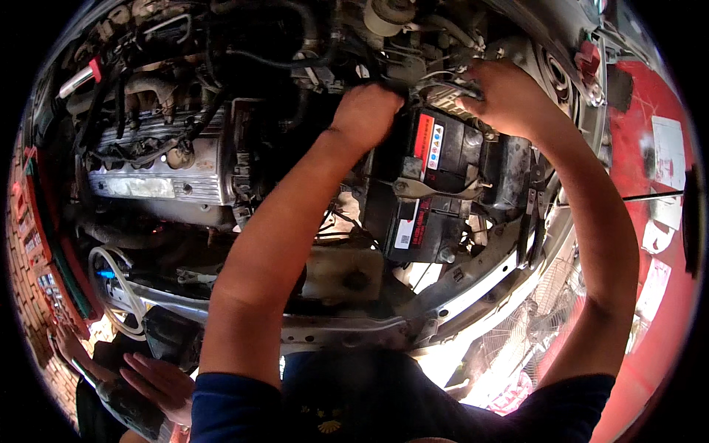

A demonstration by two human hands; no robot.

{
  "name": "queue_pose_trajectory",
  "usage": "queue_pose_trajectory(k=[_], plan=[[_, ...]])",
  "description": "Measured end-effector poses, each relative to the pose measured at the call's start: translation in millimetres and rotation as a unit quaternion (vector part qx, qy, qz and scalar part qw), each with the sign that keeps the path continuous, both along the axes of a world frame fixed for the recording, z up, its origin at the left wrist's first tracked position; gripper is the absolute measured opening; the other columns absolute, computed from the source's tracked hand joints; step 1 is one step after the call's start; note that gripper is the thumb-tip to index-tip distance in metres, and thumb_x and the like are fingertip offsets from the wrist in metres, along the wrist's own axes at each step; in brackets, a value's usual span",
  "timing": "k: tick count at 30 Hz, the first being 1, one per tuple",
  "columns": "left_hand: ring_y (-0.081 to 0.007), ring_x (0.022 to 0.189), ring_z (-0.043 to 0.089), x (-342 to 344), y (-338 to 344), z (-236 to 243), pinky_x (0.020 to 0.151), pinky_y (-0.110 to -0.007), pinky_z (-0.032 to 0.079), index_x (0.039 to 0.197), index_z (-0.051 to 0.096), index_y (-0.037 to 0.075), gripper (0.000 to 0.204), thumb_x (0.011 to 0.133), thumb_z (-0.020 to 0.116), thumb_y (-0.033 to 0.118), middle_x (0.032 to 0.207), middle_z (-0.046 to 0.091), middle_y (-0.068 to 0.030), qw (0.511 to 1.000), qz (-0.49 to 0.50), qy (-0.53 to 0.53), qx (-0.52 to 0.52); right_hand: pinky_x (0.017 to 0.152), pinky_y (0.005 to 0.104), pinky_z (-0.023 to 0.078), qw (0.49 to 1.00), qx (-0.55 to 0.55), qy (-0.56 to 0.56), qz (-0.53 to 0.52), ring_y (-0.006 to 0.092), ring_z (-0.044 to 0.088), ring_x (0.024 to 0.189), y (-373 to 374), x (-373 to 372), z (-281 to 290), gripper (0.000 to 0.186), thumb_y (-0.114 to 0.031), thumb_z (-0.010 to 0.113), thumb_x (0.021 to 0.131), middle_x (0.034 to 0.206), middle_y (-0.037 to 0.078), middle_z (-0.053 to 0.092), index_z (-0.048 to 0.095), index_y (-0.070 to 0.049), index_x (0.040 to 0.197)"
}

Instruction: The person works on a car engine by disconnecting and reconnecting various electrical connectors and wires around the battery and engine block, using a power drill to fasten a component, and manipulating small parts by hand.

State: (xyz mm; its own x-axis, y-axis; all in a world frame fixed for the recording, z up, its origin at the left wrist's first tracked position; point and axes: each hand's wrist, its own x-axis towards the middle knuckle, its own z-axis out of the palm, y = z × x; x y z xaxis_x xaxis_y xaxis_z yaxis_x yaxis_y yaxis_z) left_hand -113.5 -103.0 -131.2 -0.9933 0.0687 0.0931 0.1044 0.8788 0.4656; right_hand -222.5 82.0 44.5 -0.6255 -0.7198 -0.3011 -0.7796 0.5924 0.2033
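Wires (443, 74) just past far end of battery (449, 164), my right hand (508, 94) at them, thumb and fingers parted, can't tell if pinching. Left hand (367, 115) curled near battery's far left corner, fingertips hidden. Could snag wires or skin knuckles, tight space, working half blind. Pale reservoir (388, 18) beyond battery and engine (199, 181) left of it crowd me; bracket (436, 190) crosses battery top.

PLACE: car repair workshop, by its look | SIGNS: opened engine bay (473, 292) with bare engine (159, 177) and battery (454, 148); red tray (31, 221) of small items at the left edge; brick-patterned floor (22, 284); wire-caged fan (535, 314), lower right | INDOORS OR OUT: cannot tell
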Motion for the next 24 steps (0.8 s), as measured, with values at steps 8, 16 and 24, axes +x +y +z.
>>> queue_pose_trajectory(k=[8, 16, 24], plan=[[-0.0372, 0.107, 0.073, -23.1, -2.4, 18.1, 0.094, -0.05, 0.058, 0.099, 0.076, 0.008, 0.017, 0.09, 0.063, 0.009, 0.108, 0.076, -0.0176, 0.992, -0.077, -0.055, -0.083, 0.095, 0.048, 0.057, 0.998, 0.064, -0.004, -0.029, 0.0361, 0.069, 0.113, -2.9, 10.0, -8.6, 0.042, -0.039, 0.074, 0.098, 0.111, 0.017, 0.073, 0.068, -0.004, 0.121], [-0.0243, 0.099, 0.068, -10.5, -21.5, 76.1, 0.091, -0.036, 0.053, 0.116, 0.072, -0.003, 0.034, 0.092, 0.077, 0.021, 0.106, 0.073, -0.0169, 0.952, -0.017, -0.173, 0.252, 0.096, 0.0493, 0.056, 0.997, 0.008, -0.066, -0.046, 0.038, 0.068, 0.114, 10.3, 4.9, -9.8, 0.046, -0.04, 0.075, 0.098, 0.113, 0.02, 0.073, 0.067, -0.002, 0.123], [-0.0175, 0.109, 0.068, -27.6, -13.5, 72.1, 0.095, -0.036, 0.053, 0.129, 0.067, 0.0, 0.045, 0.099, 0.08, 0.029, 0.118, 0.074, -0.0102, 0.917, -0.06, -0.177, 0.353, 0.095, 0.0509, 0.055, 0.989, -0.094, -0.087, -0.072, 0.0405, 0.07, 0.11, 25.4, 2.6, -19.0, 0.049, -0.04, 0.078, 0.093, 0.108, 0.022, 0.074, 0.066, 0.001, 0.118]])
